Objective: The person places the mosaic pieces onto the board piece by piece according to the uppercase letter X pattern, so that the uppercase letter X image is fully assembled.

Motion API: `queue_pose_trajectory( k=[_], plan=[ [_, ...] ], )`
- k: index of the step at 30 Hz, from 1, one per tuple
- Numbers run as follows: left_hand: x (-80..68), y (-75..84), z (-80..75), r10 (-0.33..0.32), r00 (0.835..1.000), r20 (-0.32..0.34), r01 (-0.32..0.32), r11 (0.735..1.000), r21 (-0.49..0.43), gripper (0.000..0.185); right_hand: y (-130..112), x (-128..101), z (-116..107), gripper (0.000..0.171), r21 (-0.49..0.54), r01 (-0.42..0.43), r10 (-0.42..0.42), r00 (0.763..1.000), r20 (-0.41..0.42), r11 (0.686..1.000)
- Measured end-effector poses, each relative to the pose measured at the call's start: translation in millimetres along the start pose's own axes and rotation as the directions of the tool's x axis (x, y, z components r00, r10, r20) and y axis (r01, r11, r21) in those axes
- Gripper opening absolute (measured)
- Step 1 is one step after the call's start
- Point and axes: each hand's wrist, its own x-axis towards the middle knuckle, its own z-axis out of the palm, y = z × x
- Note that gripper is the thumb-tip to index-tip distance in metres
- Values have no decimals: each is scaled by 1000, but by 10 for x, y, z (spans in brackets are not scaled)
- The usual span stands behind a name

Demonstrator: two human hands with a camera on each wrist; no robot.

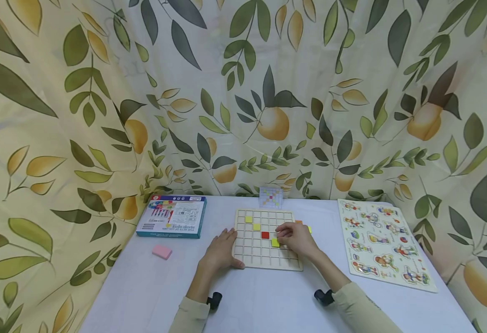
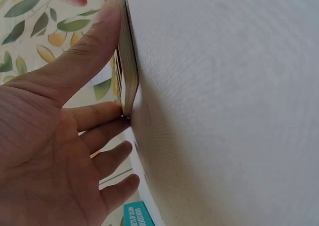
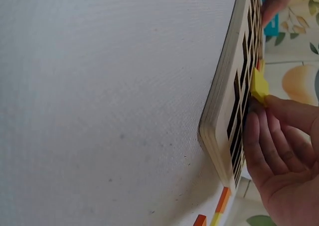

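- Two hands work at a wooden grid board (image 1: 264, 240) lying on the white worktop (image 1: 143, 286).
- Right hand (image 1: 295, 238) pinches a yellow tile (image 1: 275, 242) between its fingers (image 3: 279, 109), just below a red tile (image 1: 265, 235) on the board.
- Left hand (image 1: 220, 249) lies open, fingers (image 2: 99, 114) straight against the board's left edge.
- Loose tiles (image 1: 303, 225) behind the right hand are mostly hidden.
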Motion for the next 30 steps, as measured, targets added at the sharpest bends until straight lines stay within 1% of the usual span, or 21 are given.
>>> queue_pose_trajectory(
  k=[9,14,18,25,30],
  plan=[
    [12,30,2,-5,1000,2,5,1000,-7,113,28,0,48,19,-80,27,-29,999,-23,996],
    [12,33,10,-10,1000,7,10,1000,-9,113,33,-13,31,19,-70,32,-33,999,-12,997],
    [12,36,8,-11,1000,5,11,1000,-7,113,50,-20,-43,19,-74,38,-41,999,-37,997],
    [-12,37,-6,-8,1000,5,8,1000,-14,112,132,-47,-232,18,-77,17,-24,995,-92,997],
    [-12,16,-13,2,1000,-1,-2,1000,1,113,232,-46,-355,20,-114,14,-31,989,-142,993]
  ],
)
